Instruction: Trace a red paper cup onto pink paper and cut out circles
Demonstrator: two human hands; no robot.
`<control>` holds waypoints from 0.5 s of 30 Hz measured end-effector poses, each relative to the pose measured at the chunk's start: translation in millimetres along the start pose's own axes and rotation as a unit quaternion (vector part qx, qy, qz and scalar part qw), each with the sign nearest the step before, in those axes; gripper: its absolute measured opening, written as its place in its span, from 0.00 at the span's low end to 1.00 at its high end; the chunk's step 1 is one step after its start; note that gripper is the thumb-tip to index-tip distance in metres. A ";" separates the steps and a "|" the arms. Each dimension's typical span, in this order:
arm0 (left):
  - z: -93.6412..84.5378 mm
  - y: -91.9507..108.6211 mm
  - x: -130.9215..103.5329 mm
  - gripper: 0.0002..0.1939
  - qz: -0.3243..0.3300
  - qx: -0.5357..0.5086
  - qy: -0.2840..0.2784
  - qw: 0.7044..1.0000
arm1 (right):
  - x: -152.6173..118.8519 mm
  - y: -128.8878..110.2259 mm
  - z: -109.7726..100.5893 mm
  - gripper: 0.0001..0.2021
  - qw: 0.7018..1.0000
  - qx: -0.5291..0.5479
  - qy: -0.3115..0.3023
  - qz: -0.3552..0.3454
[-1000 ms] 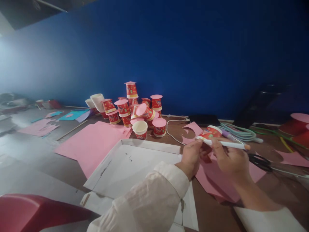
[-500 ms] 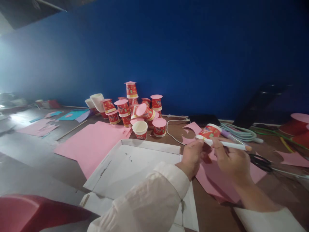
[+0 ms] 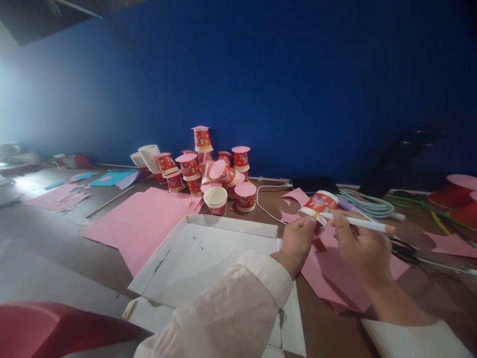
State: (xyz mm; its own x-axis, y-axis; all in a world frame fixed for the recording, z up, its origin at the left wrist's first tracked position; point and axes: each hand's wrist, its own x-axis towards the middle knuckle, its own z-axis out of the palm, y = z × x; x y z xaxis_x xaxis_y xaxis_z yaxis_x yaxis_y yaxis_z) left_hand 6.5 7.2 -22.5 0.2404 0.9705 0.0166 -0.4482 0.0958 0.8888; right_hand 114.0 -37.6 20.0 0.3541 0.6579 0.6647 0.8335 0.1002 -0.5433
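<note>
The left hand (image 3: 297,239) held a red printed paper cup (image 3: 318,203) on its side, fingers clenched about its near end, above the pink paper sheet (image 3: 337,271) at 3 o'clock on the brown worktop (image 3: 328,328). The right hand (image 3: 359,243) gripped a white pen with an orange end (image 3: 363,224), its tip set against the cup's rim.

Progress, as judged: a pile of red cups capped with pink paper discs (image 3: 208,166) stood at 12 o'clock near the blue wall (image 3: 261,74), seemingly finished. One open cup without a disc (image 3: 215,199) stood before the pile, and a stack of plain white cups (image 3: 149,156) lay at 11 o'clock; these appeared outstanding. Black-handled scissors (image 3: 404,248) lay just beyond the right hand. A flat white cardboard tray (image 3: 201,253) lay at centre.

The cup print showed patterns only; no brand or writing could be read.
</note>
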 end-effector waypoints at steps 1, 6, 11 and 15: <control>-0.3 0.6 -0.2 0.17 0.004 0.007 0.001 1.000 | -0.3 0.5 0.3 0.30 1.000 -0.001 -0.003 0.002; -0.3 6.4 -3.2 0.17 0.014 0.040 0.002 0.999 | -0.5 0.0 0.5 0.30 1.000 -0.015 0.016 0.010; 1.2 9.8 -4.1 0.15 -0.003 0.016 0.014 1.000 | -0.1 -5.3 -2.1 0.31 0.999 -0.014 -0.022 0.038; 2.0 7.2 -2.4 0.15 -0.005 -0.018 0.007 1.000 | -0.6 -6.9 -2.4 0.31 0.999 -0.016 -0.007 0.046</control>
State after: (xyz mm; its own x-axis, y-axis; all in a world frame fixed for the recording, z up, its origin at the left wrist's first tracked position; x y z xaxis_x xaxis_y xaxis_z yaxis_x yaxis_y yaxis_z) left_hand 4.4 5.1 -15.3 0.2324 0.9726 0.0014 -0.4761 0.1125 0.8721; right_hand 109.0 -40.4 24.6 0.4248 0.6737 0.6048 0.8105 0.0147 -0.5856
